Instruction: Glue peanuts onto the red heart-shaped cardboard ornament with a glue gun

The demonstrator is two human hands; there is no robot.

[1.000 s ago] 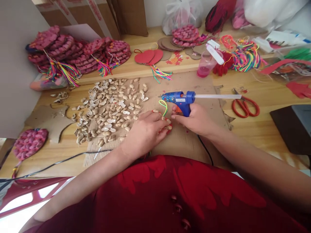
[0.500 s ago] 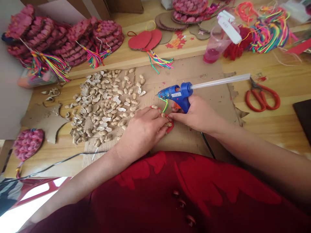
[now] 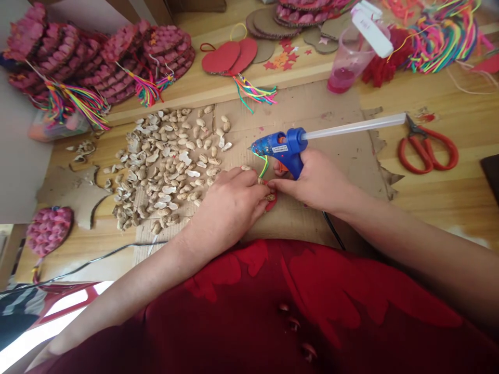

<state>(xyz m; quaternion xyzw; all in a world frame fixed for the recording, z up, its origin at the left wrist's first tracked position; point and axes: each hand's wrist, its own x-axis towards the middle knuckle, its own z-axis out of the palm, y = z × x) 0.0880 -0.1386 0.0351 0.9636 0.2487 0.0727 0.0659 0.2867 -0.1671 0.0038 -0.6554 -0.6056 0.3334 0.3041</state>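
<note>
My left hand [image 3: 236, 205] lies over a small red piece [image 3: 271, 201] with peanut shells on it, its fingers bent and pressed on the piece. Much of the piece is hidden under the hand. My right hand [image 3: 312, 179] is wrapped round the handle of a blue glue gun [image 3: 286, 148], and its thumb reaches the edge of the red piece. The gun points left, with a clear glue stick [image 3: 354, 126] out of its back. A yellow-green cord [image 3: 264, 167] rises from the piece close to the nozzle.
Peanut shells [image 3: 167, 171] spread over the cardboard [image 3: 312, 109] at the left. Red-handled scissors [image 3: 427, 150] lie at the right. Behind stand pink shell-covered pieces [image 3: 62, 52], red cardboard shapes [image 3: 221, 58], a cup with pink liquid [image 3: 349, 65] and colourful tassels [image 3: 444, 39].
The view has shifted slightly. Both hands keep nearly the same pose, and the left hand covers a little more of the red piece.
</note>
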